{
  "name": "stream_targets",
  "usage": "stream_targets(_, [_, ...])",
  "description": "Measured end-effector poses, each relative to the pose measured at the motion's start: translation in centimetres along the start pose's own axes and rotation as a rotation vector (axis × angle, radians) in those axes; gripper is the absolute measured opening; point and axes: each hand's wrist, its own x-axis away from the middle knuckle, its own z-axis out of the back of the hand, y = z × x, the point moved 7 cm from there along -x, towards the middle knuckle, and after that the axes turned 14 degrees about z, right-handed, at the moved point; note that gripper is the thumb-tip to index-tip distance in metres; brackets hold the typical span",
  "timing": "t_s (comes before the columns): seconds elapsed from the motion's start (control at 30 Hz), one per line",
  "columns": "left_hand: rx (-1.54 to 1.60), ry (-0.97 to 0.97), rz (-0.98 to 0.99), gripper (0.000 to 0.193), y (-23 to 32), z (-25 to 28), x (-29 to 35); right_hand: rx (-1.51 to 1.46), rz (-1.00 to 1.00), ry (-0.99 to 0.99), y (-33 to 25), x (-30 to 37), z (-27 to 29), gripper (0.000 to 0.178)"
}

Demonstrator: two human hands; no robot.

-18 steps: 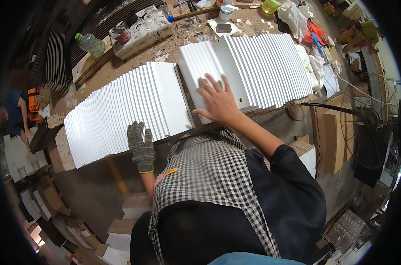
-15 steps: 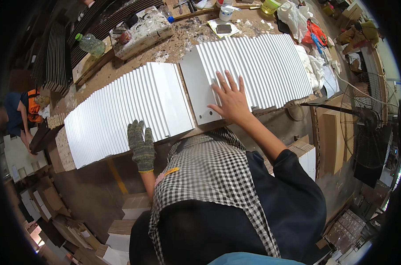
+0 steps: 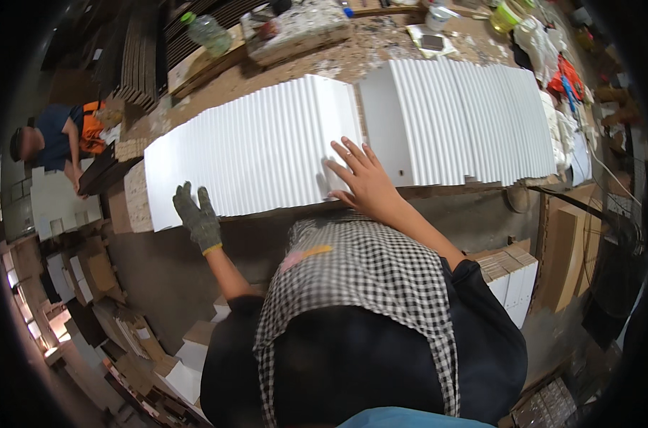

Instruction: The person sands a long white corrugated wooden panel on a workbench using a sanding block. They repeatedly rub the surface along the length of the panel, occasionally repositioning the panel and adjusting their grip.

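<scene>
Two fanned rows of thin white boards lie on the workbench, overlapping like shingles. My left hand (image 3: 198,217), in a dark grey knitted glove, is at the near edge of the left row of boards (image 3: 245,143), toward its left end. Its fingers are spread and hold nothing. My right hand (image 3: 368,184) is bare, with fingers apart over the right end of the left row, beside the narrow gap. Whether its fingertips press on the top board I cannot tell. The right row of boards (image 3: 474,121) has a small dark hole near its left board's near corner.
Beyond the boards, the stained workbench (image 3: 381,46) holds a green-capped bottle (image 3: 208,36), a paint-spattered block (image 3: 295,32), a white cup (image 3: 438,17) and plastic bags (image 3: 537,44). Another person (image 3: 53,139) works at far left. Stacked boards (image 3: 508,274) stand below on the right.
The view has shifted, so the bench appears further right. My left hand has slid left along the near edge. My right hand has moved left from the right row to the left row's end.
</scene>
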Motion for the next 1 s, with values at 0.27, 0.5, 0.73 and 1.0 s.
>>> stream_targets(0.27, [-0.655,-0.141,0.436,0.089,-19.1,-3.8,-12.3,-0.030,0.131,-0.094,-8.0,-10.9,-9.5,0.078])
stream_targets(0.5, [-0.736,-0.016,0.507,0.091,-20.9,-3.9,-13.6,0.146,-0.265,0.029,-8.5,-11.9,-11.8,0.073])
stream_targets(0.73, [-0.800,0.003,0.350,0.084,-22.4,-4.1,-15.3,0.333,-0.738,0.234,-5.8,-6.8,-8.8,0.068])
stream_targets(1.0, [-0.705,-0.088,0.591,0.091,-21.2,-2.0,-16.4,0.298,-0.721,0.165,-5.7,-5.1,-9.3,0.084])
